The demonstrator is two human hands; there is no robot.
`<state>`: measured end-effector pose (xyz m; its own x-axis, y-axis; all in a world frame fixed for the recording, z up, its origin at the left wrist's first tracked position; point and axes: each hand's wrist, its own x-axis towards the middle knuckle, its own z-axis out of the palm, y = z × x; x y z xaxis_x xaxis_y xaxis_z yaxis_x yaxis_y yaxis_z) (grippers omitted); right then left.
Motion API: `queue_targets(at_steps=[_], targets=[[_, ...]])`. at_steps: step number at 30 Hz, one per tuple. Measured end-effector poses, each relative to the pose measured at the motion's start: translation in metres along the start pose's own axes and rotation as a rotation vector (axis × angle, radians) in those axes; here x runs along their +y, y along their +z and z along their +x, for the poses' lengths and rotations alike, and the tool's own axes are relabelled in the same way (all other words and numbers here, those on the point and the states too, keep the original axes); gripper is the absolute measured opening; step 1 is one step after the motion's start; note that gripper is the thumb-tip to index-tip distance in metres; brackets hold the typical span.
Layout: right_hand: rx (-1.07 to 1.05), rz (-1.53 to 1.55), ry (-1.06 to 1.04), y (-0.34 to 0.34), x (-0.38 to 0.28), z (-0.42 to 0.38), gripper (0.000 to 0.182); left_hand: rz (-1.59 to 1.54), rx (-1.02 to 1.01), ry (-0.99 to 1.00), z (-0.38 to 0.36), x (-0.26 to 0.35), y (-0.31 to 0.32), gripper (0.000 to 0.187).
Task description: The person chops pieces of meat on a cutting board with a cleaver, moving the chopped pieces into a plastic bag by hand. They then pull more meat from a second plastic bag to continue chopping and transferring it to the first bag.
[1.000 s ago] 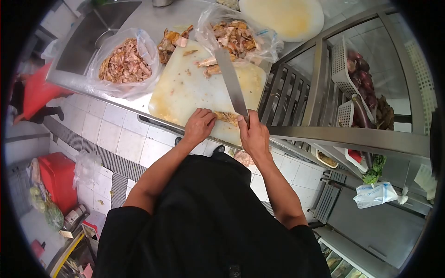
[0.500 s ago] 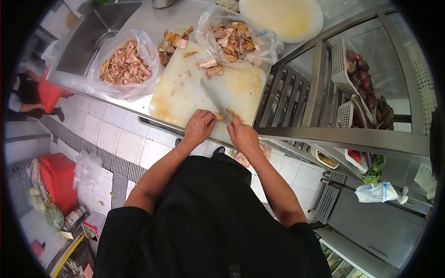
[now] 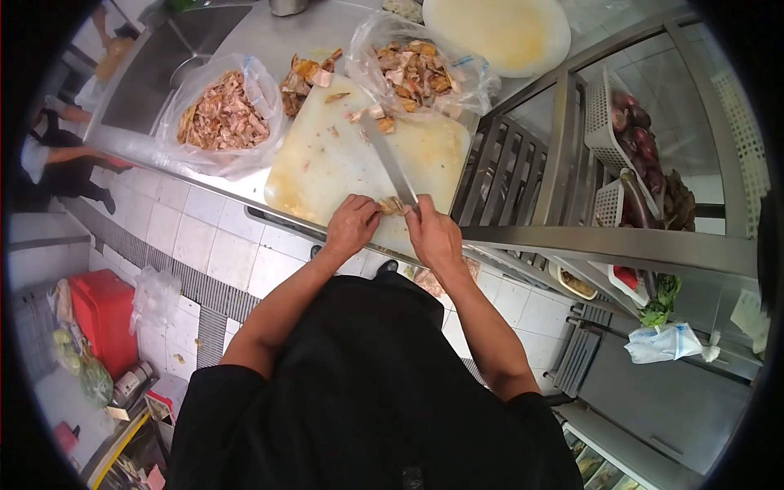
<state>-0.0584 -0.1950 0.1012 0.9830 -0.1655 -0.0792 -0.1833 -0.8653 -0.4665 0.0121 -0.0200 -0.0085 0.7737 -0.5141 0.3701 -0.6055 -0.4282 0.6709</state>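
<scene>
My right hand [image 3: 433,234] is closed round the handle of a knife [image 3: 387,160], whose blade points up and left over the cutting board [image 3: 306,167]. With bent fingers, my left hand [image 3: 352,224] grips a small piece of meat [image 3: 390,206] at the board's near edge, just left of the knife. The blade's far end overlaps some meat chunks [image 3: 384,124] on the board. A plastic bag of chopped meat [image 3: 222,118] lies left of the board, and another bag of meat chunks [image 3: 412,72] rests across its far edge. More meat [image 3: 304,80] sits between the bags.
A sink [image 3: 175,57] is at the far left of the counter, and a round board [image 3: 498,33] at the back. On the right stands a metal rack [image 3: 563,139] with baskets of vegetables. Another person's arm [image 3: 77,153] shows at the left, above a red bin [image 3: 104,318].
The knife and my right hand have shifted slightly right, and the blade's far end now overlaps the chunks. At the left, the co-worker has moved and the red item there is mostly out of sight.
</scene>
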Motion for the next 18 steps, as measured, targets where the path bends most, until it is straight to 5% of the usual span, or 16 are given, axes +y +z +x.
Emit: queue_targets(at_steps=[3,7,13,18], targets=[[0.128,0.143,0.05,-0.017,-0.016,-0.003,0.03,-0.019,0.015,0.002,0.001,0.004,-0.003,0.016],[-0.129,-0.057,0.019,0.024,0.007,-0.004,0.03,-0.047,0.009,-0.001,-0.001,0.0,-0.003,0.016],[0.042,0.106,0.082,-0.017,-0.023,0.0,0.028,-0.054,0.024,0.018,-0.001,-0.001,-0.002,0.016],[-0.009,0.074,0.035,0.021,-0.001,-0.003,0.03,-0.019,0.016,0.031,-0.006,0.0,-0.004,0.017]])
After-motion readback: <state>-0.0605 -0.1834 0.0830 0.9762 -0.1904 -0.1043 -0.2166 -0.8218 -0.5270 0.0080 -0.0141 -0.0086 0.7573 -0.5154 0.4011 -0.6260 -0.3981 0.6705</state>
